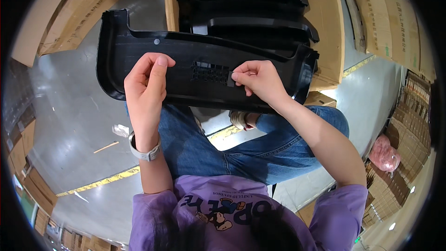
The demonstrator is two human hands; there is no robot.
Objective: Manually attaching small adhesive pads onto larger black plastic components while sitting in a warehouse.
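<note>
A long black plastic panel (pixel 176 81) with raised, curved rims lies across my knees. On its middle sits a black rectangular patch (pixel 209 73) with a grid of cut-out shapes. My right hand (pixel 258 80) pinches a small dark tab (pixel 230 79) at the patch's right end, thumb and forefinger together. To the left of the patch, my left hand (pixel 147 81) hovers over the panel, thumb pressed to its curled forefinger. Whatever may be between those fingers is hidden. A round light dot (pixel 156 42) shows on the panel near its upper left.
Beyond the panel stands an open cardboard box (pixel 327 23) holding several similar black panels (pixel 251 23). Cartons (pixel 390 23) line the right, and more cardboard (pixel 79 14) is at upper left. A pink bag (pixel 384 153) lies at right; a thin stick (pixel 106 147) is on the floor.
</note>
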